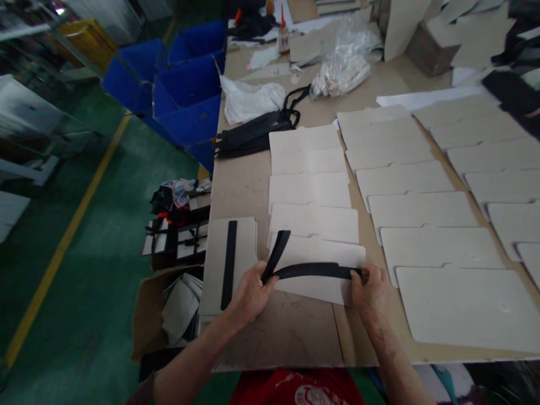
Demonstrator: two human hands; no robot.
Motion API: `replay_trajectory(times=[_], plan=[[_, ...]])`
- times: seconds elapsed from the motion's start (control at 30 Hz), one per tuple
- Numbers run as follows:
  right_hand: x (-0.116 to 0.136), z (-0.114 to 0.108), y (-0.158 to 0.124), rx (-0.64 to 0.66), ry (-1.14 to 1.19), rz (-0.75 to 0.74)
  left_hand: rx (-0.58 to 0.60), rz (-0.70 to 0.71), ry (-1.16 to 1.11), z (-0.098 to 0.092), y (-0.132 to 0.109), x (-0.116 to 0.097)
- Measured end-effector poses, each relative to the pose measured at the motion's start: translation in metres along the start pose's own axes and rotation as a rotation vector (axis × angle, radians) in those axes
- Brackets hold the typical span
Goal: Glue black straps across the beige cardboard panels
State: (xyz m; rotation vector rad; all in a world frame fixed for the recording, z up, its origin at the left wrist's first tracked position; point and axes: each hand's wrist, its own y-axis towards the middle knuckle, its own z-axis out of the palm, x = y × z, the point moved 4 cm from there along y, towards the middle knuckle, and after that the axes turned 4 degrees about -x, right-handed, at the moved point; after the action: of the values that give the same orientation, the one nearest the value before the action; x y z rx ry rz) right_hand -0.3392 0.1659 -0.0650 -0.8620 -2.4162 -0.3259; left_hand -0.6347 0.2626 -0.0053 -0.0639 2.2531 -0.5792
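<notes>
Between my two hands a black strip [310,270] stretches over a pale card panel [324,253], the nearest one in its overlapping column. My left hand [250,289] is closed, pinching the strip's left part, and more black strip [277,253] sticks up from its fingers. At the panel's right edge my right hand [370,287] pinches the other end between thumb and fingers. Left of my left hand lies a stack of pale panels [244,239] with another black strip [229,264] lying lengthwise on top.
More columns of overlapping panels [439,244] cover the right side. Black strips [248,135], a white bag [253,98] and a clear plastic bag [343,62] lie farther back. Blue bins [185,84] and a cardboard box [147,315] stand beyond the table's left edge.
</notes>
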Motion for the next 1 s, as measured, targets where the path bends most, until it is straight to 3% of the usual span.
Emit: replay_trajectory(times=[0.4, 1.0], plan=[[-0.008, 0.004, 0.002, 0.054, 0.006, 0.033, -0.112, -0.128, 0.129, 0.014, 0.045, 0.014], [-0.005, 0.002, 0.003, 0.068, -0.017, 0.058, -0.162, -0.113, 0.199, 0.022, 0.048, 0.022]])
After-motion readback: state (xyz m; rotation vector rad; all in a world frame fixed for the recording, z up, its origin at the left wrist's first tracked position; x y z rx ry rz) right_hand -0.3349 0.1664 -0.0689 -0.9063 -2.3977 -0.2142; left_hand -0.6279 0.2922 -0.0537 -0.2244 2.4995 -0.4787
